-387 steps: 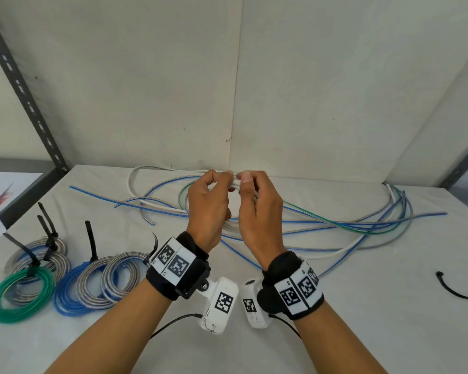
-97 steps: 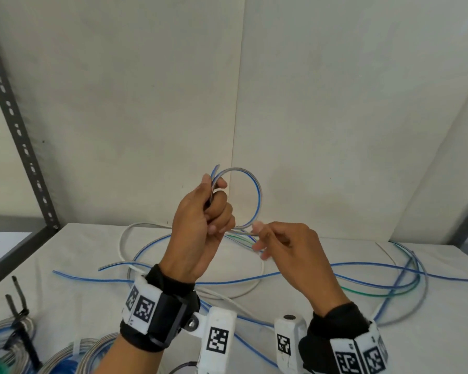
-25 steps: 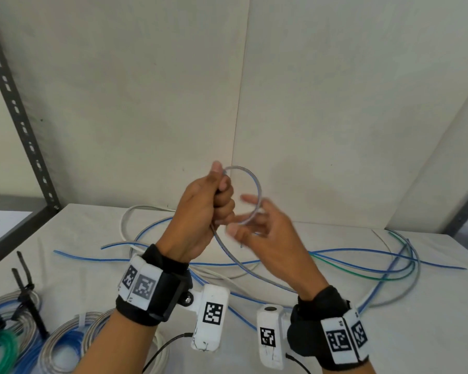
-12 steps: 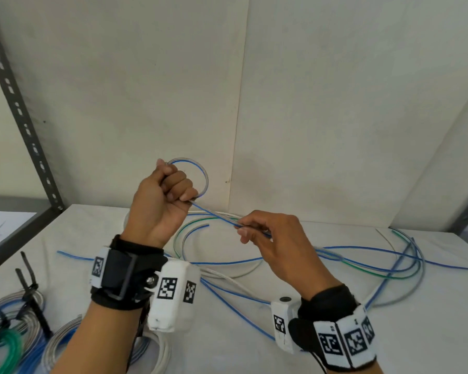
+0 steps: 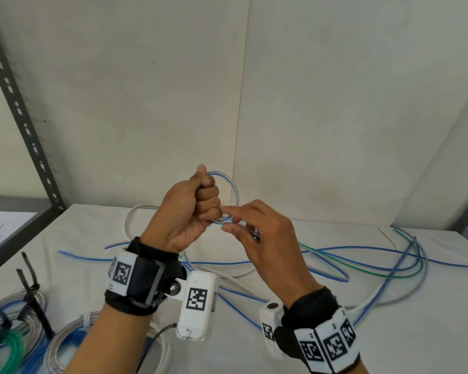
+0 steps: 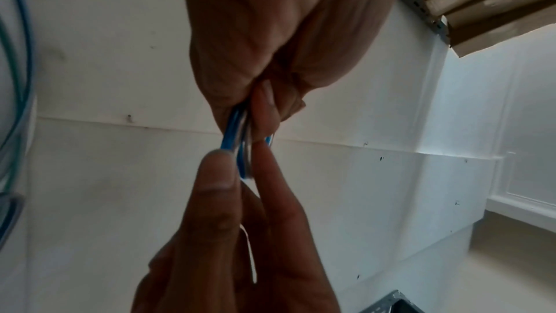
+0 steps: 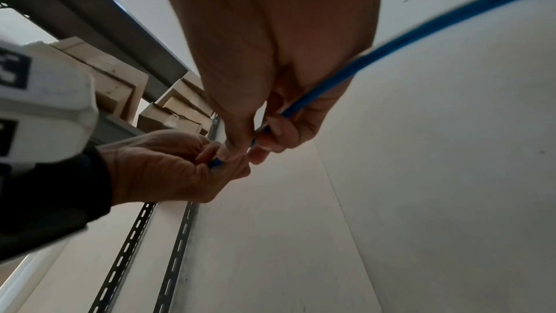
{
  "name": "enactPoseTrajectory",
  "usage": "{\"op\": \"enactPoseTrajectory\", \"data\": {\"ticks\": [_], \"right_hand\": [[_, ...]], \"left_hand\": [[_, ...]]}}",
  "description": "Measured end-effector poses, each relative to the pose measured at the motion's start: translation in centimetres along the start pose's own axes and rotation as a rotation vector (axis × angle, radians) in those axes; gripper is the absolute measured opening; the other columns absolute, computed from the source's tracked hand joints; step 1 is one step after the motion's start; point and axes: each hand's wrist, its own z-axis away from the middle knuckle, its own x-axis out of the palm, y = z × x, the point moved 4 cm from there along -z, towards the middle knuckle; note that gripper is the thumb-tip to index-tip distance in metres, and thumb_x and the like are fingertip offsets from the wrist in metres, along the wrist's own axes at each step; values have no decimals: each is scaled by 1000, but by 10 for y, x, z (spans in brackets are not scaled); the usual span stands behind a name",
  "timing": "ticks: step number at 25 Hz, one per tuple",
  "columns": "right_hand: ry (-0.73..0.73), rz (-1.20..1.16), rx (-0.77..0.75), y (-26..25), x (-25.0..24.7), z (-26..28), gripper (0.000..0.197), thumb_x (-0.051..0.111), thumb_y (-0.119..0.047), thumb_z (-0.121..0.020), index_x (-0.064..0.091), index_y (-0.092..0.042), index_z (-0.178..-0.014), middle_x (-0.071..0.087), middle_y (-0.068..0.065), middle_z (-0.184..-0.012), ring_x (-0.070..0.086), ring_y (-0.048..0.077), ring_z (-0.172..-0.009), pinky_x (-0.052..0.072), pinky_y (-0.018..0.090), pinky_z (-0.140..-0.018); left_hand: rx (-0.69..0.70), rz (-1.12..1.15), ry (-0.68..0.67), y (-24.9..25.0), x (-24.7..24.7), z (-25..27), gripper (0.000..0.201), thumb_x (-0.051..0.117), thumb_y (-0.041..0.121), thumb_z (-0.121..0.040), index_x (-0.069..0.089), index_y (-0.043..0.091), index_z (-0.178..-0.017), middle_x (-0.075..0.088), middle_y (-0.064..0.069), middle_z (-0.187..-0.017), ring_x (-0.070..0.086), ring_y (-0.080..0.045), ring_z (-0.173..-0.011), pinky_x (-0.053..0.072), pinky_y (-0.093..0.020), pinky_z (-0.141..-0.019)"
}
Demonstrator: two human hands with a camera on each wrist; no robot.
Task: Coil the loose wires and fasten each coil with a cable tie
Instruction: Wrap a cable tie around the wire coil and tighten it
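My left hand [image 5: 197, 206] is raised in a fist above the table, gripping a small coil of blue-and-clear wire [image 5: 234, 190] whose loop rises to the right of the fist. My right hand [image 5: 243, 228] meets it from the right and pinches the same wire [image 7: 331, 85] between thumb and fingers at the bottom of the loop. In the left wrist view the blue strands [image 6: 237, 142] run out of the fist between the right fingertips [image 6: 216, 175]. The wire's free length [image 5: 243, 298] trails down to the table.
Loose blue, green, grey and white wires [image 5: 376, 268] sprawl over the white table [image 5: 389, 333] at the back and right. Tied coils [image 5: 16, 333] with black cable ties [image 5: 31, 287] lie at the front left. A grey rack upright [image 5: 22, 112] stands at the left.
My left fist with the coil has moved right and back toward the middle. My right hand has come up from along the wire to meet it at the loop's bottom.
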Motion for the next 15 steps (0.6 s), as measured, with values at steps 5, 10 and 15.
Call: {"op": "enactPoseTrajectory", "data": {"ticks": [5,10,15], "right_hand": [[-16,48,24,9,-11,-3,15,67,-32,-95,77,-26,-105,66,-10,-85,59,7,-71,50,30,-64],[-95,-187,231,19,-34,-4,8,73,-19,-92,80,-19,-97,68,-11,-77,58,4,-66,39,11,-60],[-310,-492,481,23,-40,1,17,65,-23,-98,77,-12,-98,62,-2,-66,48,6,-57,39,16,-54]], "left_hand": [[-105,122,-28,-5,0,-2,41,38,34,-108,44,15,-72,28,7,-50,32,-6,-38,39,-19,-43],[342,-878,230,1,-14,-1,43,48,48,-103,67,13,-89,72,0,-85,70,-12,-84,58,-30,-77],[672,-1217,-201,-11,26,18,48,42,46,-106,60,11,-77,60,7,-67,60,-6,-66,46,-21,-63]]}}
